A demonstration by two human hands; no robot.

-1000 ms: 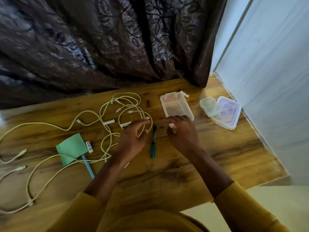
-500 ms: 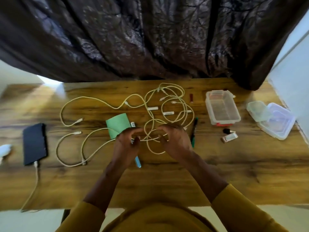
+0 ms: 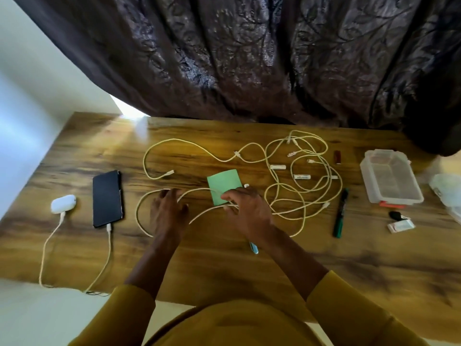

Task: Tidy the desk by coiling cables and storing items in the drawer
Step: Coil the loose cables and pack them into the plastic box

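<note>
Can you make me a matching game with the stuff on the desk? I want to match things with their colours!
Things:
1. phone
2. paper
3. marker
4. earbud case

Colours:
A. white
B. dark green
C. black
D. light green

Right pairs: 1-C, 2-D, 3-B, 4-A

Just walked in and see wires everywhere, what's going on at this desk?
A person is sorting out a tangle of pale cables on the wooden desk. The left hand and right hand both rest on one cable loop beside a green paper; the grip is blurred. Nothing looks coiled yet. A phone, a marker and a clear box lie around.
</note>
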